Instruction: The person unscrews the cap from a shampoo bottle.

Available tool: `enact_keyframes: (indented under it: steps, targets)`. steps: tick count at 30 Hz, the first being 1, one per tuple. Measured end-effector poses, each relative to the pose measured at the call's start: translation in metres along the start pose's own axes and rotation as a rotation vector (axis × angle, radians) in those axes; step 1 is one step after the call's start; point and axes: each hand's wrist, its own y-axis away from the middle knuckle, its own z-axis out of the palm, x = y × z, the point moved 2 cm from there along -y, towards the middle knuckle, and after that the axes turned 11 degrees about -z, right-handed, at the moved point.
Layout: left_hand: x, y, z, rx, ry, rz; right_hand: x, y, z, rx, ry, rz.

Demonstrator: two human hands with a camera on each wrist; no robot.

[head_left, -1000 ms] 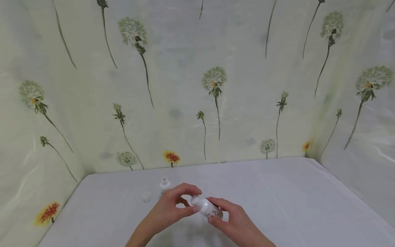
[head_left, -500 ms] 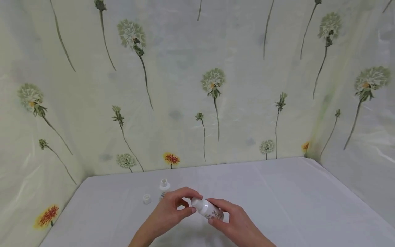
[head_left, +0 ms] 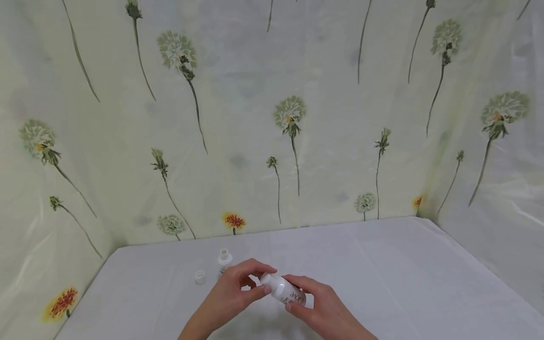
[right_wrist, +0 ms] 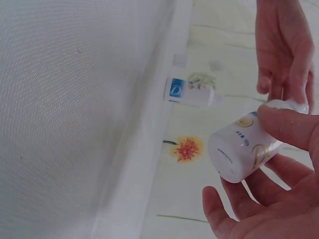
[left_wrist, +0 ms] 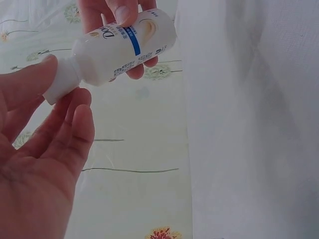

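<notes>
A small white bottle [head_left: 290,293] with a "Dove" label is held tilted above the table between both hands. My right hand [head_left: 320,304] grips its body, thumb on one side and fingers on the other. At the upper end, the thumb and fingers of my left hand [head_left: 231,290] pinch the white cap [left_wrist: 65,79], which sits on the bottle's neck. The bottle's flat base [right_wrist: 228,155] faces the right wrist camera. Part of the label is hidden by the right fingers.
Behind the left hand stands a second white bottle [head_left: 224,259], uncapped, its lower part hidden in the head view. A loose white cap [head_left: 200,277] lies left of it. White cloth covers the table [head_left: 382,274]; flower-printed sheeting [head_left: 242,118] rises at the back and sides.
The left thumb and index finger have drawn slightly closer together around the cap. The right hand keeps its grip on the bottle, and the head view has shifted a little.
</notes>
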Motion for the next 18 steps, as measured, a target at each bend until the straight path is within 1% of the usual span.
enact_keyframes:
  steps: [3,9,15,18]
  targets:
    - [0.0006,-0.0004,-0.0006,0.017,-0.01,-0.01,-0.0013,-0.0005,-0.0002,0.014,0.008,-0.006]
    - [0.0005,-0.0004,-0.0006,0.034,-0.035,-0.039,-0.001,-0.0017,-0.0001,0.011,-0.009,0.016]
    - [-0.0009,-0.0009,-0.0001,0.038,-0.028,-0.044,-0.0012,0.0006,0.001,0.013,0.015,-0.016]
    - [-0.0005,-0.0012,0.0,0.04,-0.036,-0.054,-0.001,0.0,0.0009,0.012,0.013,-0.011]
